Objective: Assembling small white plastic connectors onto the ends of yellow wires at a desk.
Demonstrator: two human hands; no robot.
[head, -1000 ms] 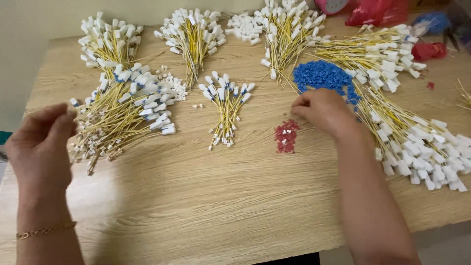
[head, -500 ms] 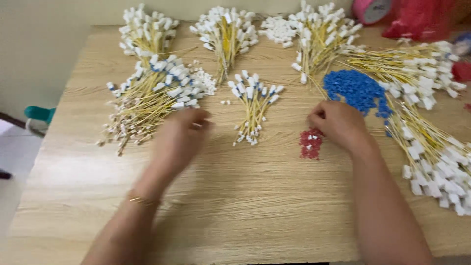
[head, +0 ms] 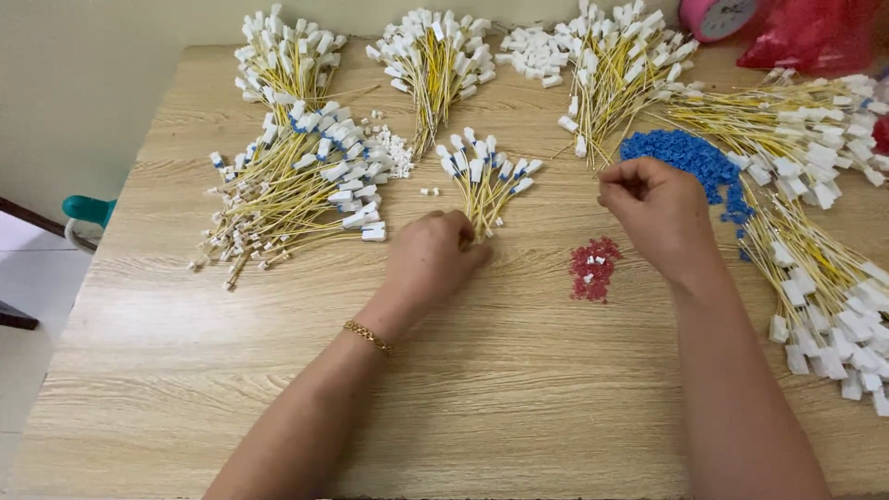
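Left hand (head: pixel 433 257) curled, fingertips touching base of small yellow-wire bundle (head: pixel 485 178). Right hand (head: pixel 654 211) fisted, contents hidden, blue pile (head: pixel 687 155) just beyond, red pile (head: pixel 593 268) beside.

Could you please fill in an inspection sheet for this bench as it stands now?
Surface: wooden table, light grain.
Job's things: small bundle of yellow wires with white connectors, mid-table; blue pieces; red pieces.
Clutter: larger wire bundles on the left, along the back and at the right edge; loose white connectors; pink roll; red bag.
Grips: left hand at the small bundle's lower end; right hand closed beside the blue pieces, contents hidden.
Cables: only the yellow wires.
Surroundings: pale wall, tiled floor, teal object at left.
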